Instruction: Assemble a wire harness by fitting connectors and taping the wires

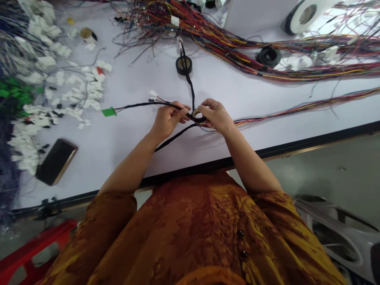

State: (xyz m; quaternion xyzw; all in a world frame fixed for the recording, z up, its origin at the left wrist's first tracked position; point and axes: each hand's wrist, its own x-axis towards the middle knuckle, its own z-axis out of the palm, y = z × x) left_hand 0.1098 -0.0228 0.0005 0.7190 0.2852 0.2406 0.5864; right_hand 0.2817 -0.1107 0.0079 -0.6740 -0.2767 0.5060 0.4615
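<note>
At the left, the connectors and the phone lie well apart from the hands and look unlikely to interfere; the green plug ends the left branch of the harness with thin wires bare behind it, and a hard tug there could strain them; the left hand has thumb and fingers pinched on the harness, and if that pinch slackened, the branches could twist and a wrap go on unevenly; the far branch crosses a spare roll, so a pull toward the near edge could drag the roll along; the tape is gripped between thumb and fingers of the right hand, and in so tight a space it could catch on a branch, or slip from a poor hold; at the right, strands straying from the loose wires could get trapped under the tape. As for place, the left branch runs out through the left hand; the near branch slants past that hand's near side; the harness junction sits between the hands, which are close but seem not to touch; the tape is at the junction, though whether it touches I cannot tell; the loose wires leave beneath the right hand.
</note>
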